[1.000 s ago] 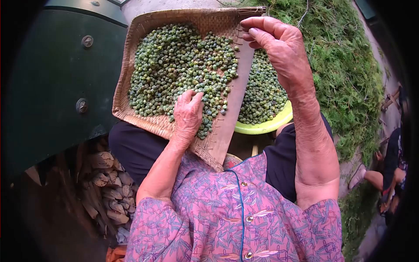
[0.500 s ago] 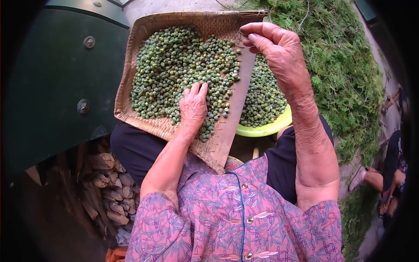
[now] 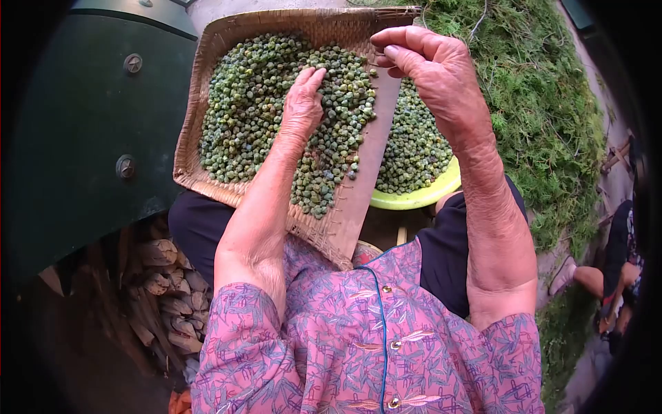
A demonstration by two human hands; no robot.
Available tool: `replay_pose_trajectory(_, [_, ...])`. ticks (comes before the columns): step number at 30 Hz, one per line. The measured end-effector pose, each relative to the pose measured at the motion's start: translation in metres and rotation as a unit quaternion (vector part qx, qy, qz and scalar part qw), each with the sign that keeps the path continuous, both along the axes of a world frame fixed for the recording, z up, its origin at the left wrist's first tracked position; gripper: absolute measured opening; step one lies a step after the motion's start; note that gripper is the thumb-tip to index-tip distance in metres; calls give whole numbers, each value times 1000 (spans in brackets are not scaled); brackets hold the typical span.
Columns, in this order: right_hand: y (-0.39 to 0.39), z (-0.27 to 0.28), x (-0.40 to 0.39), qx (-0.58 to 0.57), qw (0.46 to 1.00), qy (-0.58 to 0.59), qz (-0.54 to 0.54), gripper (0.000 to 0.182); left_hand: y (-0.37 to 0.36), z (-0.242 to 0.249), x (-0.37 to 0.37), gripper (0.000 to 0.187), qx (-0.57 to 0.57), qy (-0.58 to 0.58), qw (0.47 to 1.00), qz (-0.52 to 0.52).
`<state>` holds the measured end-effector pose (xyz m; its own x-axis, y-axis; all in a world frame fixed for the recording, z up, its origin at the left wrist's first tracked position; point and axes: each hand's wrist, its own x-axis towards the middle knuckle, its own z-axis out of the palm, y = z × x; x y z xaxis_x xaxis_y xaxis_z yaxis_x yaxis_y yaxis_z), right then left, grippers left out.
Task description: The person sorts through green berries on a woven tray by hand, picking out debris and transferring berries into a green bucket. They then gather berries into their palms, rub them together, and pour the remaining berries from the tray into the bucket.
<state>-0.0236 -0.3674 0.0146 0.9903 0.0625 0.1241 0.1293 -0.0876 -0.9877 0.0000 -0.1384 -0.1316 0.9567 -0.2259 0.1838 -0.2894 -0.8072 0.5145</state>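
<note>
A woven winnowing tray (image 3: 343,31) rests tilted across the lap, spread with small round green berries (image 3: 241,117). Over the middle of the heap lies my left hand (image 3: 303,105), its index and middle fingers stretched out among the berries and the other fingers partly hidden. My right hand (image 3: 441,79) is raised at the tray's right edge, above the flat wooden strip (image 3: 369,169). Its thumb and index finger are pinched together; I cannot tell what, if anything, is between them. Below that edge stands a yellow-green basin (image 3: 417,199) holding more berries (image 3: 412,141).
A dark green metal panel with studs (image 3: 89,131) rises at the left, with split firewood (image 3: 169,290) stacked below it. Cut green conifer branches (image 3: 545,124) cover the ground at right. Another person's leg (image 3: 588,279) shows at the far right.
My left hand has moved forward over the berries, from the lower middle toward the tray's far side. My right hand stays pinched near the edge, shifted slightly left. The view has moved a little.
</note>
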Motion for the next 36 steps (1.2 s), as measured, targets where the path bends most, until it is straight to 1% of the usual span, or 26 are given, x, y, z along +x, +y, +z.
replay_pose_trajectory(1, [1, 1, -1, 1, 1000, 0, -1, 18, 1, 7, 0, 49, -31, -5, 999, 15])
replay_pose_trajectory(3, [3, 1, -1, 4, 1000, 0, 1, 18, 10, 20, -6, 48, -52, -34, 998, 21])
replay_pose_trajectory(4, [3, 1, -1, 8, 1000, 2, 0, 18, 15, 25, -12, 46, -34, -63, 997, 34])
replay_pose_trajectory(5, [3, 1, -1, 12, 1000, 3, -1, 18, 22, 26, -21, 46, -34, -64, 997, 35])
replay_pose_trajectory(7, [3, 0, -1, 10, 1000, 3, 3, 18, 40, 26, -44, 41, 13, -34, 997, 74])
replay_pose_trajectory(9, [3, -1, -1, 9, 1000, 4, 7, 18, 57, 25, -71, 34, 30, -12, 997, 69])
replay_pose_trajectory(11, [4, -2, -1, 12, 1000, 7, 12, 18, 59, 29, -93, 22, 20, 18, 996, 90])
replay_pose_trajectory(13, [6, -2, -1, 9, 1000, 3, 15, 18, 51, 30, -105, 17, 22, 25, 995, 90])
replay_pose_trajectory(14, [6, -2, -1, 4, 1000, -1, 16, 19, 41, 35, -108, 15, 18, 57, 992, 109])
replay_pose_trajectory(15, [7, -2, -2, 4, 1000, -1, 17, 19, 34, 32, -107, 15, 17, 57, 992, 110])
replay_pose_trajectory(17, [8, 1, -4, -7, 1000, 0, 18, 19, 24, 22, -102, 15, -12, 22, 996, 81])
replay_pose_trajectory(19, [7, -1, -3, -13, 1000, 2, 19, 19, 16, 16, -96, 15, -6, 20, 996, 91])
replay_pose_trajectory(21, [6, -1, -3, -18, 1000, 5, 17, 19, 10, 12, -92, 14, 20, 23, 996, 79])
replay_pose_trajectory(26, [7, 1, -3, -8, 1000, 7, 5, 19, 5, 0, -87, 15, 47, 21, 997, 66])
replay_pose_trajectory(29, [6, -2, -3, -21, 999, -21, 11, 19, 3, -6, -84, 14, 36, 32, 997, 64])
replay_pose_trajectory(33, [6, -3, -3, -15, 1000, -14, 12, 19, 3, -9, -84, 13, 30, 26, 998, 57])
replay_pose_trajectory(35, [5, -2, -3, -20, 1000, -1, 13, 18, 3, -6, -86, 12, -62, 8, 994, 93])
replay_pose_trajectory(36, [5, -2, -4, -20, 1000, -2, 11, 18, 6, -7, -86, 6, -101, 2, 990, 98])
